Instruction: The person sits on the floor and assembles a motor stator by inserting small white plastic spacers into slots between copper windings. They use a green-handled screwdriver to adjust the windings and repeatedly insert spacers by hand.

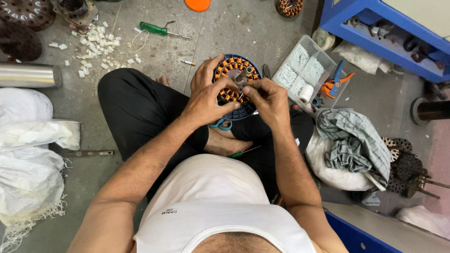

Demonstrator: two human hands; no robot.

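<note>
Round motor stator with orange copper windings in a dark blue housing (234,89) rests on my lap; left hand (206,96) cups its rim, right hand (269,98) pinches fine wire. Heavy, rigid; windings look delicate.

Lying on the floor at left: white woven sacks (28,182), bulging, frayed at the edges. Sitting right of the knees: clear plastic compartment box (304,65), rectangular, holding white bits. Showing small dark print on white undershirt hem (169,212). Showing no screens or signs.

grey concrete floor (234,33), blue shelf (375,28).
</note>
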